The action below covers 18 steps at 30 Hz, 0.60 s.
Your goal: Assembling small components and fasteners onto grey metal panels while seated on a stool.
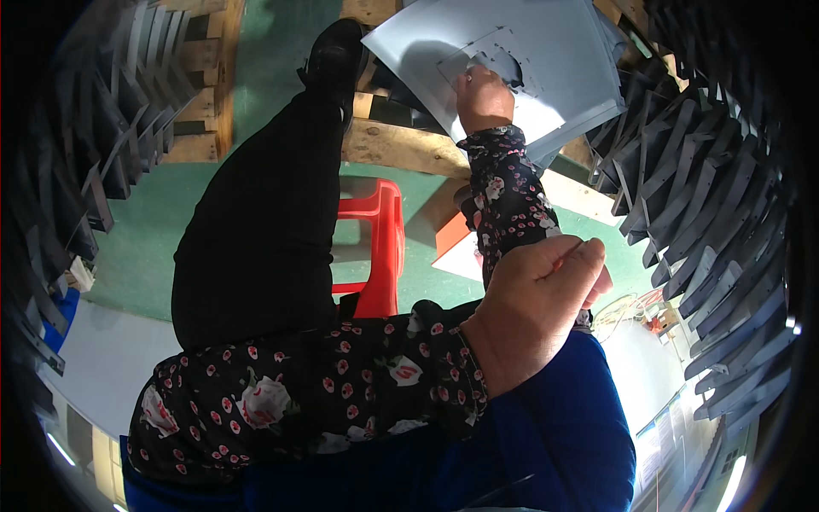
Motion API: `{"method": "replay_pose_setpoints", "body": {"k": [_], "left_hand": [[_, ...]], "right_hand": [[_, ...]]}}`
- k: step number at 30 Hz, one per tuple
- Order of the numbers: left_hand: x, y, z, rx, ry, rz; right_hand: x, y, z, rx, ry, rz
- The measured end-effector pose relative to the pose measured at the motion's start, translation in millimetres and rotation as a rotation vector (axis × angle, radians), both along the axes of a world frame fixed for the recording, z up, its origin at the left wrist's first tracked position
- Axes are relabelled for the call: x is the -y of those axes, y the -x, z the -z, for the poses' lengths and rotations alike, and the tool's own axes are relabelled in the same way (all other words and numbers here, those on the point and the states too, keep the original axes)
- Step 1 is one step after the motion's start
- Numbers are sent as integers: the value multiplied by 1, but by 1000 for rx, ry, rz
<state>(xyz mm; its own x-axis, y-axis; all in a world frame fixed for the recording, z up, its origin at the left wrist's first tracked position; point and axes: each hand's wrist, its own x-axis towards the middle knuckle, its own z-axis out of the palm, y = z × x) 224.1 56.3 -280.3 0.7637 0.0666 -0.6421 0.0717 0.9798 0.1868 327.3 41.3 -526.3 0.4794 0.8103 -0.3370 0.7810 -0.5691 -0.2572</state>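
Note:
My left hand (537,303) is closed in a fist over my lap, the thumb bent across the top. Whatever it may hold is hidden. My right hand (486,98) reaches out over a light grey flat sheet (444,38), its fingers curled down at the surface. Beside those fingers is a dark round patch (509,68), either an opening or a mark; I cannot tell which. Thin dark lines run around it. What the right fingers grip, if anything, is too small to make out. The sheet lies tilted on others like it.
Wooden pallets (401,147) carry the sheets. A red plastic stool (388,247) stands beside my leg (256,230). Stacks of dark angled metal parts rise at the left (111,111) and right (682,188). A red-and-white box (452,243) sits on the green floor (136,247).

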Motion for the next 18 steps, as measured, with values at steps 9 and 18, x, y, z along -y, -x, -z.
{"method": "replay_pose_setpoints", "body": {"k": [9,18], "left_hand": [[1,0,0,2,-5,-16],[3,-3,-1,-36,48,-13]], "right_hand": [[4,-4,1,87,47,-136],[4,-5,4,22,18,-53]]}}
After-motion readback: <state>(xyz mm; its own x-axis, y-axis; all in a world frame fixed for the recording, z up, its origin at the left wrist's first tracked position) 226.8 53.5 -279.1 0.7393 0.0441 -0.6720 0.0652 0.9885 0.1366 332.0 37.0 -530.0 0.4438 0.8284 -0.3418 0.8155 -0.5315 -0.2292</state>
